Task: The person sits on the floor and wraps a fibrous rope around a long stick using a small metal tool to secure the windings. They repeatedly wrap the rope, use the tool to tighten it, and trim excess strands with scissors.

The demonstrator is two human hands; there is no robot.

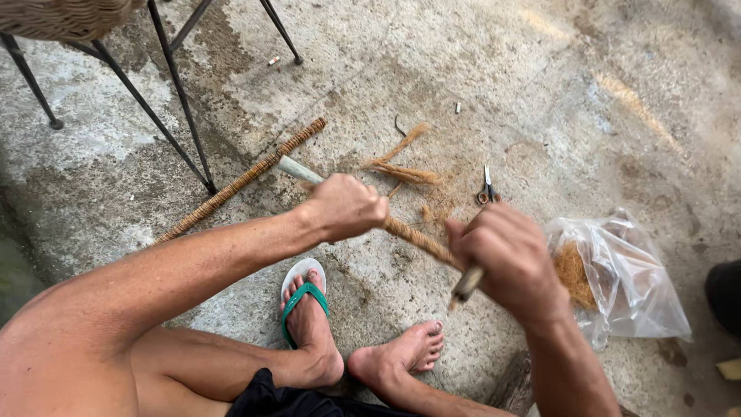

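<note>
Pale stick half wrapped in brown coir fibre (pixel 417 238) lying slanted above the concrete floor (pixel 540 93), long axis running from upper left to lower right; left hand (pixel 346 207) gripping closed around upper part, right hand (pixel 509 259) pinching lower end, both equally near.

Sunlit, stained concrete floor (pixel 463 69) with a wicker chair (pixel 69 15) on black metal legs.

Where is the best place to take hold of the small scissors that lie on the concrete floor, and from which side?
Probably the small scissors are best taken at the handle loops, the end nearer the person, coming from above. They lie flat on the concrete floor with the closed blades pointing away, and apart from the fibre scraps, so the loops are free.
</note>
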